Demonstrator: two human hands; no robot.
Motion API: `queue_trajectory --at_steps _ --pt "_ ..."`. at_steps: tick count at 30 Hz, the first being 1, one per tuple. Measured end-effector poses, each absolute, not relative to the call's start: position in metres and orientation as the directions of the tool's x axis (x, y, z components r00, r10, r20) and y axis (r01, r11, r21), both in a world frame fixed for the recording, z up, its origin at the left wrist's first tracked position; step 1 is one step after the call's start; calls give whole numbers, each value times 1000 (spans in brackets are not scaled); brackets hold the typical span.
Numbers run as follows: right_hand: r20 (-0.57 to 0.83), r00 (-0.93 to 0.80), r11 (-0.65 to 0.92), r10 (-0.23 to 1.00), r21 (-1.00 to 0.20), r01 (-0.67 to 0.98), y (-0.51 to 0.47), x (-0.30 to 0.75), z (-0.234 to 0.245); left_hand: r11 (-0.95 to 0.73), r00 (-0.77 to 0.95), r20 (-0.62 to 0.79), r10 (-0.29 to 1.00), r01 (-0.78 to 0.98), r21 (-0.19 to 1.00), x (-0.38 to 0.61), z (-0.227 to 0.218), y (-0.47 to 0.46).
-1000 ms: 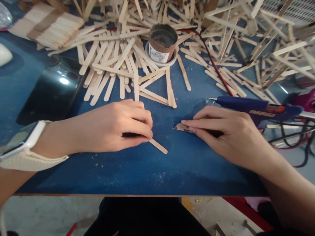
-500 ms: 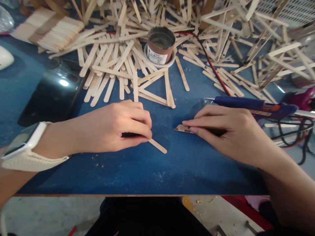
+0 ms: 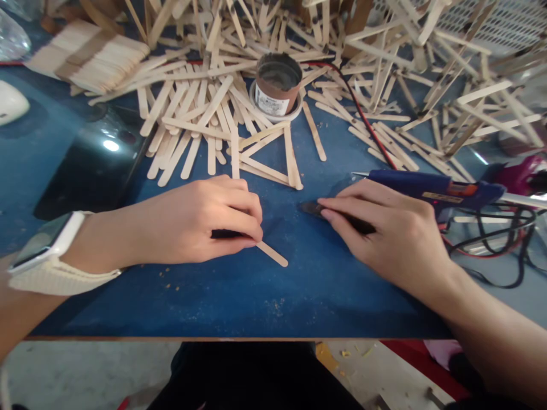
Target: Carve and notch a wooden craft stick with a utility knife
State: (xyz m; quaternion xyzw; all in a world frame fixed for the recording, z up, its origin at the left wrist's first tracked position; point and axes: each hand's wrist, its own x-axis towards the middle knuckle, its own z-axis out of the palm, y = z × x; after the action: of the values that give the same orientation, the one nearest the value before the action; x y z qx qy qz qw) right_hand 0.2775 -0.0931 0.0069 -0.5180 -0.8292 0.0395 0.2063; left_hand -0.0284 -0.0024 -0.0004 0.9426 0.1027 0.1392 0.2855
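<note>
My left hand (image 3: 200, 225) rests on the blue table (image 3: 239, 296) with its fingers closed on a flat wooden stick (image 3: 273, 254); the stick's free end pokes out to the right. My right hand (image 3: 384, 233) lies a little to the right, fingers pressed on a small blade (image 3: 311, 208) whose dark tip points left toward the stick. The blade and the stick are apart. A smartwatch (image 3: 47, 242) sits on my left wrist.
A blue glue gun (image 3: 431, 187) lies just behind my right hand, its cables trailing right. Glued stick triangles (image 3: 267, 156), a brown pot (image 3: 277, 85), a black phone (image 3: 94, 162) and heaps of loose sticks (image 3: 192, 108) fill the far half of the table.
My right hand has shifted slightly up and away with the blade, whose tip now looks dark instead of bright. My left hand and the stick have stayed put.
</note>
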Motion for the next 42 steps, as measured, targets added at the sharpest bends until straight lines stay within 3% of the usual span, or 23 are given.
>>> queue_trajectory --at_steps 4,11,14,17,22,27,30,42 --pt "370 -311 363 876 -81 928 -99 279 6 -809 939 208 273 107 578 -29 -1 -1" --pt "348 -392 442 852 -74 894 -102 278 6 -809 940 190 282 126 574 -29 0 -2" --pt "346 -403 423 847 19 906 -102 278 7 -809 941 195 276 118 575 -28 0 -1" --pt "438 -430 434 790 96 896 -105 276 8 -806 939 203 277 113 581 -28 0 -1" --pt "453 -530 615 717 -54 786 -106 273 12 -787 941 164 295 142 600 -32 -2 -2" --pt "327 -754 810 569 -63 584 -101 272 14 -777 942 159 296 141 614 -30 -6 -1" --pt "267 -791 829 550 -58 556 -100 269 12 -761 939 162 302 135 634 -28 -6 -2" --pt "334 -737 805 588 -153 573 -103 268 10 -783 943 177 283 121 610 -28 -7 -5"
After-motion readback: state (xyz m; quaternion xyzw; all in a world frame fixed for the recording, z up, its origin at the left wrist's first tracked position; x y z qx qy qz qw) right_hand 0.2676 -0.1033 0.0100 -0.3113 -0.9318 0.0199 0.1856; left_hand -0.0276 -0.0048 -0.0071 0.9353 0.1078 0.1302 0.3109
